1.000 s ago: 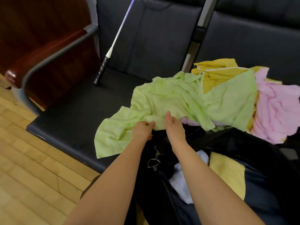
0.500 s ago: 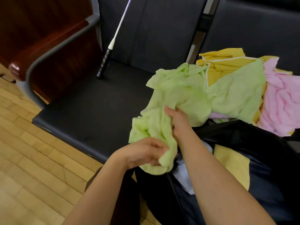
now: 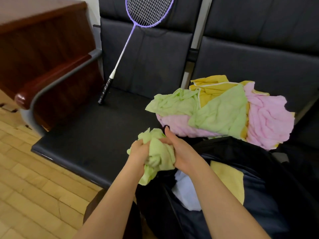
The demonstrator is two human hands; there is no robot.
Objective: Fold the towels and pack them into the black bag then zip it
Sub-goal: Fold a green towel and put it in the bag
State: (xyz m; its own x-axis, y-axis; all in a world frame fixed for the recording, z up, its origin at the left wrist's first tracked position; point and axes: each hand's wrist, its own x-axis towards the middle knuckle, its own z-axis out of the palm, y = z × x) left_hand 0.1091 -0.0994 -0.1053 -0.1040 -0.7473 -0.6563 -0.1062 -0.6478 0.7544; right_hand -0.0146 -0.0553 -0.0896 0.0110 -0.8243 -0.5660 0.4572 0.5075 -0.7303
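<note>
Pulled free of the pile point(image 3: 224, 111) since a moment ago and now bunched into a ball: green towel point(image 3: 158, 154), near edge of the seat point(image 3: 89, 135), just above the left end of the bag point(image 3: 241, 187). Squeezed between both hands. Left hand point(image 3: 138, 152) clenched round the towel's left side, fingers dug into the cloth, a loose tail hanging below the wrist. Right hand point(image 3: 179, 150) cupped against the right side, thumb pressed over the top, index finger pointing far. Bag open at near right, a yellow towel point(image 3: 227, 180) and a pale blue towel point(image 3: 186, 192) lying inside. Pile on the seat just beyond the bag, unfolded: green on top, pink point(image 3: 269, 121) at right and underneath, mustard yellow at the far side. Racket point(image 3: 131, 37) propped against the seat back at far left, grip end resting on the seat. Wooden armrest point(image 3: 51, 80) at left, wood floor point(image 3: 34, 195) below.
</note>
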